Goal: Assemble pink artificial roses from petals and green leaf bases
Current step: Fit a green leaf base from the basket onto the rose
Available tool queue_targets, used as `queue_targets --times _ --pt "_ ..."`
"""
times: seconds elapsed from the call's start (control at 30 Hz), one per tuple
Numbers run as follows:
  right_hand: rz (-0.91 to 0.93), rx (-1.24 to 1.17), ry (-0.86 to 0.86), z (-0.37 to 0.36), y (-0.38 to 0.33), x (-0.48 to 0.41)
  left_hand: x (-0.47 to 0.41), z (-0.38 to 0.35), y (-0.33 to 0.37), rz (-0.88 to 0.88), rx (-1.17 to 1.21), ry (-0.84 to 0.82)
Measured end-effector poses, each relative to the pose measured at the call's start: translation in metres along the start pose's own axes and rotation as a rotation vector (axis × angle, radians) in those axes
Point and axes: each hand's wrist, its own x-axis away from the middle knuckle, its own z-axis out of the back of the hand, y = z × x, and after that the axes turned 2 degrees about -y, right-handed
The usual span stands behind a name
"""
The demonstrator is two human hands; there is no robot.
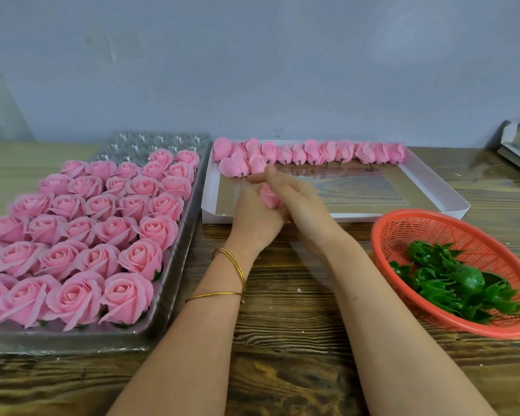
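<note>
As we look down: our two hands meet at the centre of the table, over the near edge of the white box point(209, 190).
Left hand point(252, 214): its fingers are curled round the pink rose bud point(269, 196), cupping it from the left; two gold bangles point(233, 267) sit on the wrist.
Right hand point(300, 202): it is pressed against the bud's right side, fingers stretched nearly straight toward 12 o'clock; we cannot see its thumb.
Pink rose bud: it is held between both hands, with only its top showing.
Finished roses point(81, 235): at 9 o'clock, in rows filling the near part of a clear plastic tray point(171, 280).
Petal buds point(327, 151): at 12 o'clock, lined along the white box's far wall, stems toward us.
Green leaf bases point(451, 280): at 4 o'clock, heaped in a red mesh basket point(433, 214).
Table point(282, 340): dark-grained wood, with a grey wall behind it.
</note>
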Motion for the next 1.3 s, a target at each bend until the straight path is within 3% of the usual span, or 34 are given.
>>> queue_targets --times 0.17,0.4,0.8,0.97,1.07,1.3 --pt "-0.110 -0.209 0.009 0.002 -0.004 -0.001 0.004 0.003 0.001 0.031 0.178 -0.054" --pt "-0.139 -0.332 0.030 0.005 -0.003 -0.001 0.008 0.004 0.009 0.007 0.194 -0.074" --pt "-0.088 -0.321 0.140 0.007 0.001 -0.003 0.004 0.002 0.003 0.069 0.344 -0.133" --pt "0.038 -0.425 0.200 0.011 -0.003 -0.002 0.005 0.003 0.002 0.259 0.465 -0.268" --pt "0.058 -0.367 0.159 0.010 -0.005 0.001 0.005 0.001 0.000 0.337 0.527 -0.339" --pt "0.029 -0.180 0.152 0.005 -0.007 0.004 0.004 0.002 0.001 0.343 0.519 -0.389"
